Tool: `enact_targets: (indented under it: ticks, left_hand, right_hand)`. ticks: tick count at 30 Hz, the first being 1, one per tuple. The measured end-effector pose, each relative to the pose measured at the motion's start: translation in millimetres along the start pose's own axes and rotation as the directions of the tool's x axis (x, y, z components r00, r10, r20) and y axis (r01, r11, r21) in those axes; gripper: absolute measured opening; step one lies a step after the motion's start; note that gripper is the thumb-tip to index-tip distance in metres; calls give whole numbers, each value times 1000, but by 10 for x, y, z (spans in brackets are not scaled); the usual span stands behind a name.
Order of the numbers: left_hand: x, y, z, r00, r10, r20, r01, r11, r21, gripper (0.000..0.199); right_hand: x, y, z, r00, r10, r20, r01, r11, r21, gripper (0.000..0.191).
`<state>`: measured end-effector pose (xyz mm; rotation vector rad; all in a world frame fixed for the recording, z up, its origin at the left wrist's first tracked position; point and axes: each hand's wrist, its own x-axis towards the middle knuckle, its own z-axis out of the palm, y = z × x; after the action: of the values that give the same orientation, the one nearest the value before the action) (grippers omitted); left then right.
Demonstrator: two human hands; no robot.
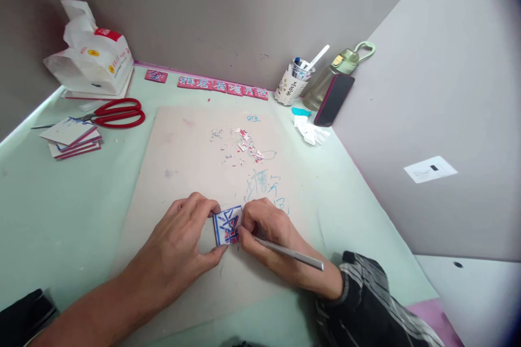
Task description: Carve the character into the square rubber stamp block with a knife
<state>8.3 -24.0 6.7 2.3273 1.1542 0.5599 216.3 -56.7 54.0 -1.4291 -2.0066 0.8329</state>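
A small square block lies on the grey-beige board, white on top with a blue-marked character and some red cut areas. My left hand pinches it at its left side, forefinger at the upper edge and thumb at the lower. In my right hand is a slim silver pen-shaped craft knife, gripped like a pencil. Its tip is hidden behind my fingers at the block's right edge. Beyond the hands, red and white shavings are scattered on the board, near blue handwritten characters.
Red-handled scissors lie beside stacked white blocks at left, before a tissue pack. Carved red tiles line the back wall. A pen cup, green-capped bottle, phone and crumpled tissue stand at right.
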Motion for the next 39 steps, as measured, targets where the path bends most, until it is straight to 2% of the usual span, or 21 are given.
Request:
enact_targets:
  ticks: [4,13,21,25,31,33,35,39]
  left_hand:
    - [9,-11,10,1000,5,-2,-5,1000,8,29]
    - [12,-11,7,1000,-4,11,3,1000,16,28]
    - [10,-11,-2,1000,6,0,-6,1000,8,30]
    - [39,-13,0,1000,-20,9,21,1000,-14,46]
    - [19,-92,-22,995,4,104,4,997,-79,66]
    - [-5,-138,-22,994,40,105,-30,995,-93,61]
    - [-17,-174,-15,993,59,104,-48,993,-106,47]
    - [-2,-183,0,995,40,95,-28,992,-119,37]
  right_hand:
    - [23,-32,-26,999,-32,44,33,999,-32,27]
    - [42,-41,-33,998,16,57,-16,1000,-1,29]
    - [7,-8,43,987,163,-12,-160,981,108,24]
    - [0,16,113,973,221,-63,-207,962,179,26]
    - [-4,67,149,959,270,-88,-246,945,217,26]
    - [-5,76,145,956,276,-97,-250,943,220,26]
    - [-9,82,145,955,278,-106,-251,943,220,26]
    - [-30,87,161,954,277,-112,-245,940,237,27]
